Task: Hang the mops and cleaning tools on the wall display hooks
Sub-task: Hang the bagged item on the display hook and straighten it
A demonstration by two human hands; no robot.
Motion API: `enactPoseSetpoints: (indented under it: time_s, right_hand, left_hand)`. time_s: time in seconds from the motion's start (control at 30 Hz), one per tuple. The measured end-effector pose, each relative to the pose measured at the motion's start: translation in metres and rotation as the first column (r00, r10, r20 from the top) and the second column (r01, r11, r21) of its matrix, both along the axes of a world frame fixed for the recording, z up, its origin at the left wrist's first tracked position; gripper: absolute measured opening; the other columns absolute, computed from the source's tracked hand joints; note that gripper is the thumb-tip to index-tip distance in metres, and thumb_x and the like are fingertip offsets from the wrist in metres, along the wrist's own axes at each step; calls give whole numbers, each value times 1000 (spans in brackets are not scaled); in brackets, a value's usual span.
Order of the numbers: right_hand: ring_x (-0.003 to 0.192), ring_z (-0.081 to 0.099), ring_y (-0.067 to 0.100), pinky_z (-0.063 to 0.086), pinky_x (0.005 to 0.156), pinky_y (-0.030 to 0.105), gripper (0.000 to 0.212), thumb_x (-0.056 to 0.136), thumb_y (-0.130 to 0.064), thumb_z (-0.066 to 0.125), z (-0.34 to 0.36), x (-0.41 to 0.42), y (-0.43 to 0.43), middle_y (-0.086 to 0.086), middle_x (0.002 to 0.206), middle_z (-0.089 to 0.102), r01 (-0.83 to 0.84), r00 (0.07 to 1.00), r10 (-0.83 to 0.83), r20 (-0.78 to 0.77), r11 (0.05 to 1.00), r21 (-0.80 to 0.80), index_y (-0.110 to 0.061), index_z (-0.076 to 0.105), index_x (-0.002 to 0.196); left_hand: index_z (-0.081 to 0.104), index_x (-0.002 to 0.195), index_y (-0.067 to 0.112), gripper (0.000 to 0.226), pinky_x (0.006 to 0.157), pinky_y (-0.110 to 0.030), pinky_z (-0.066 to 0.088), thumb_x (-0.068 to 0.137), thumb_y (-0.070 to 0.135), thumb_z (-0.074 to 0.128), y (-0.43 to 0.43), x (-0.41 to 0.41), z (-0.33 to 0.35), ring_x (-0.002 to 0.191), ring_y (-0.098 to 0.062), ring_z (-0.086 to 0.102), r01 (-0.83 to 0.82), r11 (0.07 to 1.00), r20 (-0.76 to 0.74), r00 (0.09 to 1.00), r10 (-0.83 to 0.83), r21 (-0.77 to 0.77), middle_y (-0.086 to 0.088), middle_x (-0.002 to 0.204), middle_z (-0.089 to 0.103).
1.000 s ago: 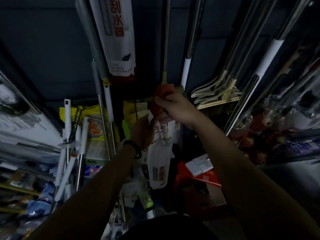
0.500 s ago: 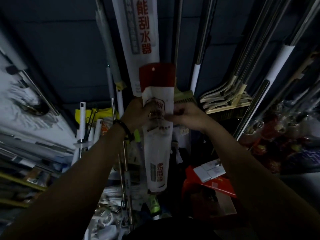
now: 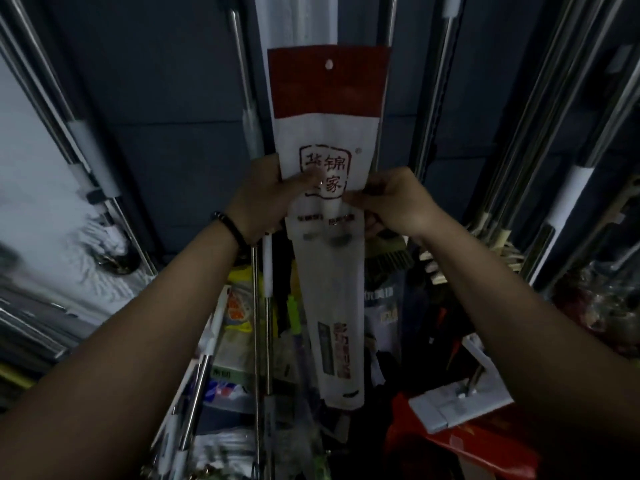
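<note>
The left hand (image 3: 263,199) gripped the left edge of the packaged tool (image 3: 329,278), thumb laid across the printed front and fingers wrapped behind; the right hand (image 3: 394,199) pinched the opposite edge at the same height. Both held it about midway up, upright against the dark wall panel (image 3: 156,98), its red header (image 3: 329,84) topmost and the hang hole (image 3: 329,65) showing pale near the upper edge. No hook could be made out at or above the hole, so whether it sat on one was impossible to tell. Steel poles (image 3: 536,105) hung close on either side, a string mop (image 3: 100,244) to the left, and a flat mop head (image 3: 457,400) lay low on the right among heaped stock. The risk seemed to lie in the gap between grip and hole: the unsupported header might fold or miss the hook, and a downward tug might tear the thin card. The long tail could also snag on neighbouring poles
</note>
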State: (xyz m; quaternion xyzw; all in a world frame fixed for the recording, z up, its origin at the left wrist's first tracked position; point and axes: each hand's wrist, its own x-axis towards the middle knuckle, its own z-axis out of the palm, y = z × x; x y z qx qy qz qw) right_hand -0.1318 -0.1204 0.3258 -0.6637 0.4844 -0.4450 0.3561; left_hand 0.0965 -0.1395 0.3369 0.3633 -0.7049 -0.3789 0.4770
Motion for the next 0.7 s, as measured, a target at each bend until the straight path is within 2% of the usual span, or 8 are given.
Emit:
enactPoseSetpoints:
  time_s: [0.13, 0.23, 0.3, 0.4, 0.5, 0.53, 0.63, 0.7]
  right_hand:
    - [77, 80, 26, 67, 67, 42, 21, 97, -27, 73, 54, 2, -4, 8, 87, 82, -52, 996, 46, -81, 996, -71, -7, 81, 97]
    - [76, 80, 24, 66, 62, 38, 37, 96, -37, 72, 101, 6, -4, 8, 85, 82, -24, 992, 3, -125, 985, -168, 0, 79, 93]
    - [74, 79, 26, 65, 60, 41, 41, 97, -44, 71, 135, 11, -2, 8, 81, 81, 6, 986, -55, -155, 955, -297, -5, 78, 85]
    - [70, 78, 16, 64, 60, 36, 27, 100, -38, 70, 188, 17, -3, -1, 79, 81, 63, 994, -93, -48, 896, -441, -20, 78, 81]
    - [75, 77, 35, 62, 66, 51, 40, 100, -38, 69, 234, 24, -14, 15, 82, 79, 136, 991, -110, 81, 846, -516, -3, 78, 84]
    - [81, 77, 37, 63, 69, 51, 39, 101, -36, 68, 248, 26, -18, 17, 85, 79, 140, 989, -95, 113, 845, -517, -1, 79, 88]
    - [82, 80, 26, 65, 71, 40, 29, 101, -31, 68, 280, 34, -27, 5, 86, 82, 166, 983, -98, 156, 838, -520, -7, 82, 93]
    - [77, 80, 18, 66, 67, 33, 25, 102, -29, 68, 298, 40, -31, 2, 85, 82, 192, 976, -103, 193, 826, -530, -9, 81, 93]
  left_hand:
    - [71, 128, 23, 34, 95, -35, 61, 96, 32, 72, -1, -1, 44, 109, -7, 73, -85, 993, -53, 995, 81, -79, 8, 123, 75]
    - [75, 120, 18, 30, 91, -45, 63, 93, 31, 77, -4, -3, 79, 103, -14, 77, -126, 989, -155, 981, 112, -82, 3, 114, 79]
    - [75, 120, 14, 31, 89, -48, 63, 92, 26, 78, -7, -3, 106, 101, -18, 78, -132, 986, -196, 974, 110, -101, -1, 113, 80]
    - [73, 124, 9, 33, 89, -46, 63, 94, 20, 76, -8, -2, 149, 104, -20, 77, -114, 978, -197, 977, 79, -175, -4, 117, 79]
    - [74, 122, 11, 29, 87, -40, 64, 96, 23, 73, -9, 1, 190, 102, -17, 77, -117, 960, -123, 988, 88, -254, -2, 114, 79]
    - [75, 120, 12, 26, 86, -38, 65, 97, 24, 71, -11, 3, 203, 100, -16, 78, -118, 957, -108, 990, 92, -265, -1, 112, 80]
    - [78, 109, 12, 28, 80, -31, 64, 103, 33, 61, -13, 8, 240, 92, -16, 79, -147, 962, -86, 988, 131, -229, 1, 101, 82]
    - [78, 106, 10, 34, 83, -36, 64, 105, 37, 57, -15, 9, 263, 91, -20, 79, -174, 962, -99, 983, 156, -209, -3, 98, 82]
